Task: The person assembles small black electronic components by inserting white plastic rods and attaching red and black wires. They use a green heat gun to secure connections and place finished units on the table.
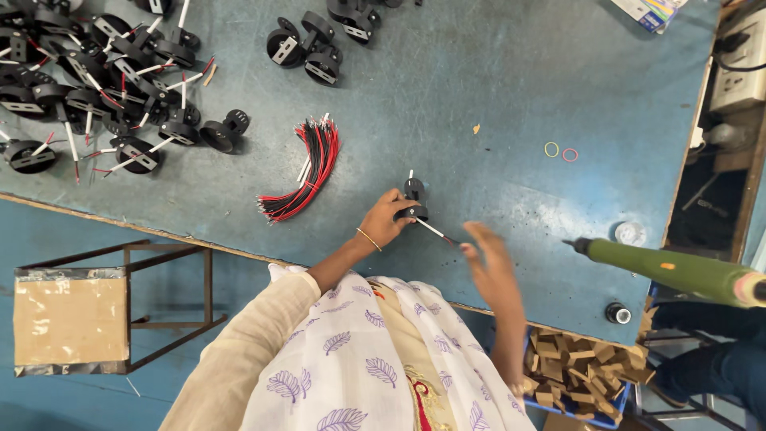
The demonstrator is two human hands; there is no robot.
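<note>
The left hand (385, 221) pinches a small black round plastic part (415, 199) with a thin white wire (432, 230) trailing toward the right hand (489, 267), which hovers just beside the wire's tip, fingers loosely spread and blurred, holding nothing. The part sits low over the blue desk (495, 96), near its near edge. Left of it lies a bundle of red and black wires (307, 172); far left is a heap of like black parts (104, 80). At right hangs a green powered screwdriver (678, 271).
</note>
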